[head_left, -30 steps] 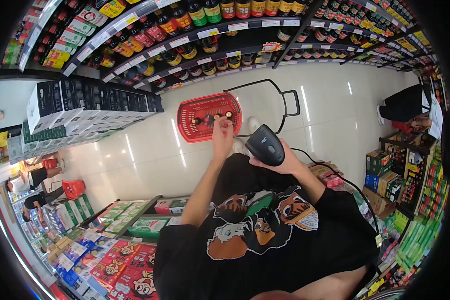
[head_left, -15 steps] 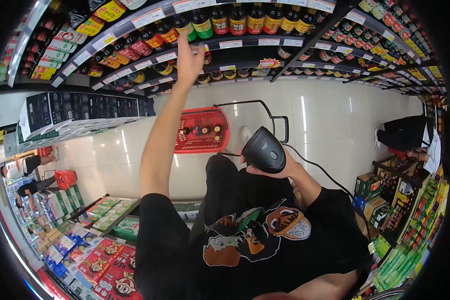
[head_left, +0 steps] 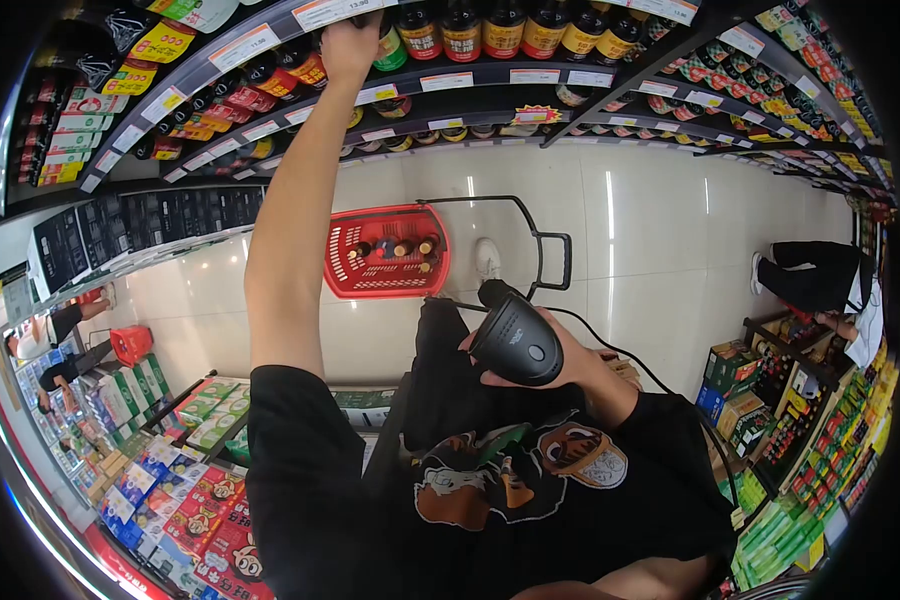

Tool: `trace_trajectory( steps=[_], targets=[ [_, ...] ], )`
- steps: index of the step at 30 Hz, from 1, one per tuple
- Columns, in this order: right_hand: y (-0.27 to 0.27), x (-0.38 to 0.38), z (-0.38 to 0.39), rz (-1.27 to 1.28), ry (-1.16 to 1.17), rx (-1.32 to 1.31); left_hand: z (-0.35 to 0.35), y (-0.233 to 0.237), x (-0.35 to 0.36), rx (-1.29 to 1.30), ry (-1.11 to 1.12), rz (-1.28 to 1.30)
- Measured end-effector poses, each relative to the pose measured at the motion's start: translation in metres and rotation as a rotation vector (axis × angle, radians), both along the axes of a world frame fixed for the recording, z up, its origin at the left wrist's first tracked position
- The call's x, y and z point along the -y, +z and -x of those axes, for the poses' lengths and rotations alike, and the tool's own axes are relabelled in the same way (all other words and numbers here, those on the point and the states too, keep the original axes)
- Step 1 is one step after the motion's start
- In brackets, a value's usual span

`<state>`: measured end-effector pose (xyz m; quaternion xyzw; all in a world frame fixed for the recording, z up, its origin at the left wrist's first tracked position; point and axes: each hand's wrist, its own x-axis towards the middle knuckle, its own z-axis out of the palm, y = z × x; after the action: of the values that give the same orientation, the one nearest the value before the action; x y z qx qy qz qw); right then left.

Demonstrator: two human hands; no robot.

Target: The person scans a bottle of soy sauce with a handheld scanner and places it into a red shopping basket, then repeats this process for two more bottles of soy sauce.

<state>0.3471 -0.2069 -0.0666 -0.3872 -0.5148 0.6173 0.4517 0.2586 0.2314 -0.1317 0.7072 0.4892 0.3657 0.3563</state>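
Observation:
My left arm stretches up to the shelf, and my left hand point(head_left: 351, 50) is closed at a dark sauce bottle point(head_left: 368, 19) in the row. Its fingertips are mostly hidden behind the hand. Just to the right stands a green-labelled bottle point(head_left: 390, 50), beside several red- and yellow-labelled bottles point(head_left: 503, 32). In front of my body, my right hand point(head_left: 567, 352) grips a black corded handheld device point(head_left: 518, 340) with an oval button on its rounded top. On the floor between me and the shelf is a red shopping basket point(head_left: 385, 214) with several bottles inside.
The basket's long black handle point(head_left: 554, 262) points right, near my white shoe point(head_left: 487, 258). Dark cartons point(head_left: 120, 232) are stacked at left. Red gift boxes point(head_left: 195, 515) lie lower left. A person in black trousers point(head_left: 815, 268) stands at right; other people are far left.
My left hand has moved further up into the bottle row, its fingers going from spread to closed. The view has shifted slightly. The right hand keeps hold of the black device.

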Motion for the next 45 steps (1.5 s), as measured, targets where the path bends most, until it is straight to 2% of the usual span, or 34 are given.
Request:
trace_trajectory(
  steps=[7,9,13,15,20,31,35,38,40,45],
  targets=[
    [-0.009,0.003,-0.012,-0.162,0.013,0.093,-0.005,-0.005,-0.033,-0.139,0.002,0.03],
    [-0.006,0.009,-0.013,0.083,-0.017,-0.001,-0.004,-0.005,-0.037,-0.172,0.002,0.037],
    [-0.005,0.014,-0.014,0.116,0.01,-0.008,-0.004,-0.003,-0.033,-0.248,0.012,0.054],
    [-0.008,0.017,-0.009,0.141,-0.146,-0.09,-0.002,-0.002,-0.031,-0.273,0.016,0.059],
    [-0.009,0.021,-0.008,0.185,-0.19,-0.095,0.003,-0.003,-0.018,-0.319,0.128,-0.252],
    [-0.019,0.029,-0.007,0.158,-0.133,0.0,0.011,-0.01,0.026,-0.327,0.254,-0.234],
    [-0.02,0.029,-0.002,0.141,-0.135,0.004,0.017,-0.02,0.037,-0.441,0.295,-0.365],
    [-0.02,0.031,0.0,0.092,-0.168,-0.008,0.02,-0.015,0.053,-0.376,0.122,-0.477],
    [-0.019,0.034,0.001,0.094,-0.181,-0.024,0.022,-0.016,0.06,-0.339,0.082,-0.51],
    [-0.023,0.045,-0.002,0.251,-0.222,-0.031,0.032,-0.001,0.076,-0.255,-0.032,-0.578]
  ],
)
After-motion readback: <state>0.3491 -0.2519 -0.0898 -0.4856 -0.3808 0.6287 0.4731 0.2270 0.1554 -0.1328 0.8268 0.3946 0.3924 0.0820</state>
